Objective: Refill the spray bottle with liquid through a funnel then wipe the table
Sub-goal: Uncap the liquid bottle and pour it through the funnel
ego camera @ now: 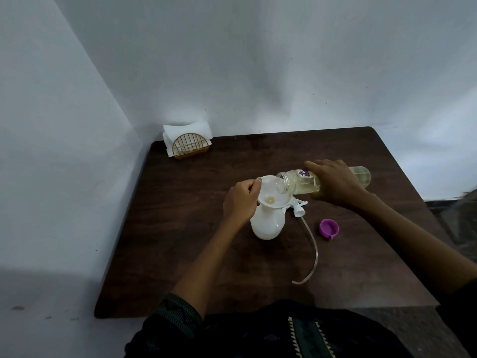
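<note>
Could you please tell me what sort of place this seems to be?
Probably a plain dining or café corner: a dark wooden table against bare white walls, with a wire napkin holder.

A gold wire napkin holder (190, 146) with a half-round front stands at the far left corner of the dark wooden worktop (180, 241), close to where the two walls meet. White paper napkins (186, 130) are stacked upright in it and rise above the wire arch. The plain pale wall (258, 60) runs behind the worktop, and a second one borders its left edge. Past the right edge, a dark blurred patch of floor (456, 218) shows.
</note>
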Available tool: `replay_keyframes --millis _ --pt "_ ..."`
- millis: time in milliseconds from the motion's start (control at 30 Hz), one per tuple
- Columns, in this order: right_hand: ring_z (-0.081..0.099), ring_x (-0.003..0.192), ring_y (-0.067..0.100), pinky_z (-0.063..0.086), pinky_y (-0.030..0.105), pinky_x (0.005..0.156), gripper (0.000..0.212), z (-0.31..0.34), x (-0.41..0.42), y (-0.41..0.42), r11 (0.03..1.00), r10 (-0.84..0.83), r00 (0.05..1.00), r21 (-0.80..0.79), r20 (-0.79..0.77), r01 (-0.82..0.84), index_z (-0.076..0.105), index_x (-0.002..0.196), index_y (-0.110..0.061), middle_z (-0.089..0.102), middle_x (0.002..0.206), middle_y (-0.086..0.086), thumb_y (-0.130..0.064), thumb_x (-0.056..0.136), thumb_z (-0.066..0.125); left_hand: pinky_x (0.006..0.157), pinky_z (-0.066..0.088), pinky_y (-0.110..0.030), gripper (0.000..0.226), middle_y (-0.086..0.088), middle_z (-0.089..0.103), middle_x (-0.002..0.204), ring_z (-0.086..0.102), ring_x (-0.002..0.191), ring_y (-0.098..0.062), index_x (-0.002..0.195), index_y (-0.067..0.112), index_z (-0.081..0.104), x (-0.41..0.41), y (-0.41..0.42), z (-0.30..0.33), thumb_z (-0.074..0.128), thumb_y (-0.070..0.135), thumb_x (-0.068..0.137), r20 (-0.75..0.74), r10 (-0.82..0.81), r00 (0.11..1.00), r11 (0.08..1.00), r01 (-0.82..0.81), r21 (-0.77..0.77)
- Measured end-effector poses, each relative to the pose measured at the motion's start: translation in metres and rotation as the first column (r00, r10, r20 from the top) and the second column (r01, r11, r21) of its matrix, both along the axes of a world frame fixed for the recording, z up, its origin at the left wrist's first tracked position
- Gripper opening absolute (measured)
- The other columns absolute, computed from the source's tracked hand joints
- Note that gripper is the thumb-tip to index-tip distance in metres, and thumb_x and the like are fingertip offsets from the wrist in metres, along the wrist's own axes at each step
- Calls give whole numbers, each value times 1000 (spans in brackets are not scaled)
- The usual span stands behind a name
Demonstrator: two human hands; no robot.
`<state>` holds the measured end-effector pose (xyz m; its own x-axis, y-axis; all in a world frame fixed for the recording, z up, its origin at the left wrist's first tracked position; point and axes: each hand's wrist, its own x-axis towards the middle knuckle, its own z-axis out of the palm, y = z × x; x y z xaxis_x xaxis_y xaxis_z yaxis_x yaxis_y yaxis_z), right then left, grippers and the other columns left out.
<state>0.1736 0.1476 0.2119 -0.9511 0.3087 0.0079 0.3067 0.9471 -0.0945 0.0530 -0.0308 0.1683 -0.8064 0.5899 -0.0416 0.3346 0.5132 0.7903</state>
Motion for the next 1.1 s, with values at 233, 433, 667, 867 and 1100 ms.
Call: replay_keyframes --millis 233,433,667,867,1100 --pt "53 114 28 36 40 93 70 1 0 0 1000 -2 1000 4 13 2 45 131 -15 59 123 7 -38 70 73 49 25 -25 47 5 39 50 35 46 -9 54 21 41 0 0 2 42 34 99 -6 -4 1000 1000 4 -1" --pt "55 108 29 37 41 90 63 1 -1 1 1000 0 1000 11 12 0 49 123 -16 61 115 8 -38 69 74 48 25 -24 48 5 39 48 35 44 -8 53 21 40 0 1 2 42 33 99 -8 -3 1000 1000 3 -1" --pt "55 109 28 38 41 91 65 0 -1 2 1000 5 1000 17 16 -6 47 126 -17 61 118 7 -38 70 74 48 25 -24 47 6 38 48 35 44 -7 53 20 40 0 1 2 43 33 99 -7 -2 1000 1000 2 -1" --pt "56 108 27 39 42 90 62 -2 -1 3 1000 14 1000 20 12 -15 49 122 -17 62 116 6 -35 69 74 48 23 -24 47 5 38 49 34 44 -8 53 21 40 1 0 2 42 32 99 -12 -4 1000 1000 4 -1" --pt "56 105 27 39 41 88 61 -3 -2 5 999 17 1000 36 10 -17 49 121 -17 63 112 6 -32 68 76 48 24 -26 48 6 38 48 35 45 -8 53 21 39 1 0 2 43 34 98 -10 13 1000 1000 -13 -8"
